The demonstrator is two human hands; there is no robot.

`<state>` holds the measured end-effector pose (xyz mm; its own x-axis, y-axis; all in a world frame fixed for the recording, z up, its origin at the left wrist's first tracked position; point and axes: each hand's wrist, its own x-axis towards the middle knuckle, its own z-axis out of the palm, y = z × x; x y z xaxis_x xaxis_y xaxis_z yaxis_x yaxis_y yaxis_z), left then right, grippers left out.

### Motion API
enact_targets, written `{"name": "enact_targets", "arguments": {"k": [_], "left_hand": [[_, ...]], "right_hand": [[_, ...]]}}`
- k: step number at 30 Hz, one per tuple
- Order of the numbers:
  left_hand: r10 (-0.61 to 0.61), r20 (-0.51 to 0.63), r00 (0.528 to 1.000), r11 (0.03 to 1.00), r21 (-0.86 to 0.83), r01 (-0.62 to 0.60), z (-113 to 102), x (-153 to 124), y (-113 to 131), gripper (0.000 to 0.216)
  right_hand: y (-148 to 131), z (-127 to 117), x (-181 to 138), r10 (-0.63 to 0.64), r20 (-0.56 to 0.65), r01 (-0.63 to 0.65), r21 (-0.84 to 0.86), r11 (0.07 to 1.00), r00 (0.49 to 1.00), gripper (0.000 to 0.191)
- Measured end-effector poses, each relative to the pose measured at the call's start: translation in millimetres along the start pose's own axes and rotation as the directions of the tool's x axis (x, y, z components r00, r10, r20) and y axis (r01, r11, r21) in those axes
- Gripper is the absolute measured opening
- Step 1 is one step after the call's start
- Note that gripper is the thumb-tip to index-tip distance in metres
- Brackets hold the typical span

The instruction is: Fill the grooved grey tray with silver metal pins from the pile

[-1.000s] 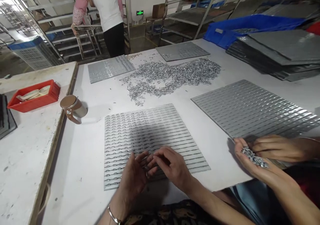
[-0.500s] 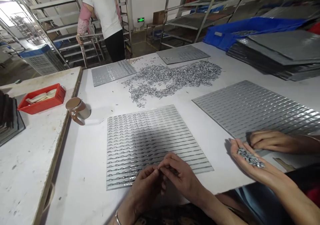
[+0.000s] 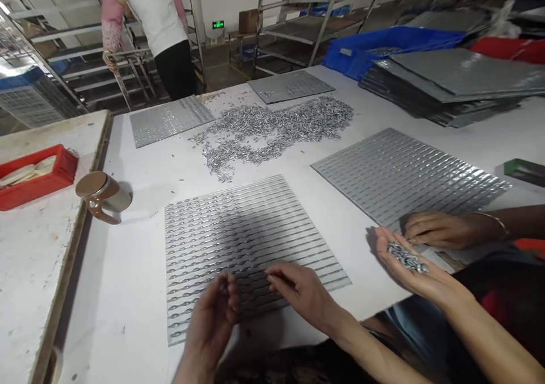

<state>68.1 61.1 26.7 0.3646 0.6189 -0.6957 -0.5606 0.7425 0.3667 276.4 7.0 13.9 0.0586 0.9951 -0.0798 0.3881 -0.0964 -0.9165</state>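
In front of me lies a grey ridged sheet [image 3: 255,225], its rows carrying small shiny oval metal pieces, more distinct on the left side. My left hand [image 3: 210,318] is above its lower edge, fingers curled inward; whatever lies in the palm is hidden. Over the sheet's lower right part hovers my right hand [image 3: 298,293], thumb and forefinger pinched close together. Anything between those fingertips is too small to make out. Beyond the sheet spreads a loose pile of small silvery oval pieces [image 3: 289,125].
At right, a co-worker's open palm [image 3: 404,262] holds metal pieces; their other hand [image 3: 443,230] works at another ridged sheet [image 3: 400,168]. A brown-lidded mug [image 3: 104,196], a red tray [image 3: 63,171], a blue bin [image 3: 344,60] and stacked sheets [image 3: 460,71] stand around. Another person [image 3: 157,26] is behind.
My hands, which were together at the fingertips, have separated: the left moved left and the right stayed over the sheet. The view has shifted slightly to the right.
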Motion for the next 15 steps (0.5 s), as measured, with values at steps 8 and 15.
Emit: {"name": "enact_targets", "arguments": {"k": [8, 15], "left_hand": [[0.157, -0.149, 0.976, 0.986, 0.078, -0.147, 2.0, -11.0, 17.6, 0.017], [0.17, -0.028, 0.985, 0.968, 0.192, -0.162, -11.7, -2.5, 3.0, 0.04]], "right_hand": [[4.4, 23.1, 23.0, 0.0, -0.079, -0.012, -0.15, 0.989, 0.997, 0.016], [7.8, 32.7, 27.6, -0.016, -0.058, -0.005, -0.349, 0.937, 0.998, 0.017]]}}
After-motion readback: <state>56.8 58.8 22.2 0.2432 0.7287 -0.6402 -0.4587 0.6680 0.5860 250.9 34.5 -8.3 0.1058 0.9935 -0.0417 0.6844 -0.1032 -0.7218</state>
